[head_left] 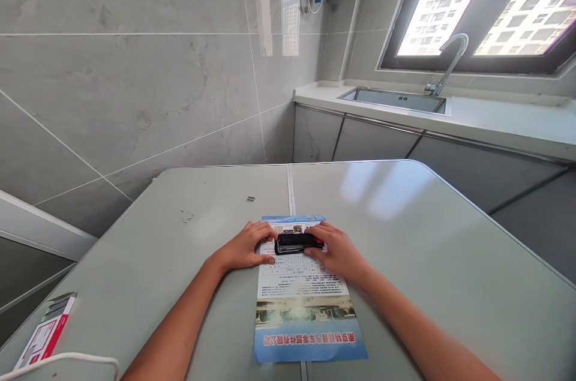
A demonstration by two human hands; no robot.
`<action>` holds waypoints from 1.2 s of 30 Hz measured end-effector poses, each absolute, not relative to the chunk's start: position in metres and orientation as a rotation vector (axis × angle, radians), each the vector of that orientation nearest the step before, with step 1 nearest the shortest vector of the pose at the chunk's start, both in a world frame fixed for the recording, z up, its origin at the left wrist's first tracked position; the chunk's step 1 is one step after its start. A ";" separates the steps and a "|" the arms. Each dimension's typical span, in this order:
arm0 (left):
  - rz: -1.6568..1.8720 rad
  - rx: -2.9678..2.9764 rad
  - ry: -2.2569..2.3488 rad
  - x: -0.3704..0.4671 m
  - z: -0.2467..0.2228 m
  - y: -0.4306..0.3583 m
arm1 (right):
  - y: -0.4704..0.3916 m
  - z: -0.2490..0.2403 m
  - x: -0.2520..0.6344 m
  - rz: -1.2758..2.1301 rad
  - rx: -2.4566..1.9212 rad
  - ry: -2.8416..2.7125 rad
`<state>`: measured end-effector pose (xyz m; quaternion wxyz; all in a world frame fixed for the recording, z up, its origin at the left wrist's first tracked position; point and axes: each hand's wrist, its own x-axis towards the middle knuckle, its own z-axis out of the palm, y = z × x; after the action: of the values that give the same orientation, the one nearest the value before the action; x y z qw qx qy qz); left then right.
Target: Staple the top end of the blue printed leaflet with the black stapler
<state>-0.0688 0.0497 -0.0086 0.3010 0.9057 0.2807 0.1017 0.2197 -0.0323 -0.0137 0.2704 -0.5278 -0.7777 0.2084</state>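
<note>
A black stapler (294, 243) lies sideways on a printed flyer (306, 314) with blue ends, small text and red lettering. At the stapler's right end is my right hand (337, 252), with fingers on the far side and thumb on the near side, closed around it. My left hand (247, 247) rests by the stapler's left end. Its thumb lies on the flyer, apart from the stretched fingers, and a fingertip reaches the stapler's tip. The flyer's middle is partly hidden under the stapler and hands.
The pale folding table (207, 303) has a seam down its middle. Small staple strips (251, 198) and loose staples (186, 216) lie farther back. A red-and-white box (47, 330) and a white cable (67, 357) are at front left. A sink (396, 99) stands beyond.
</note>
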 end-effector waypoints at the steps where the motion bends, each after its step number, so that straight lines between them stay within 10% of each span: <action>1: 0.268 2.401 0.750 -0.068 -0.008 0.049 | -0.032 -0.015 0.220 0.578 -1.429 -2.087; 36: 0.335 2.324 0.892 -0.060 -0.010 0.045 | -0.024 -0.018 0.224 0.574 -1.198 -2.036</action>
<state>-0.0597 0.0450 -0.0103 0.3097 0.8798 0.3375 0.1268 0.2236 -0.0244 -0.0179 0.3478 -0.4619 -0.7853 0.2213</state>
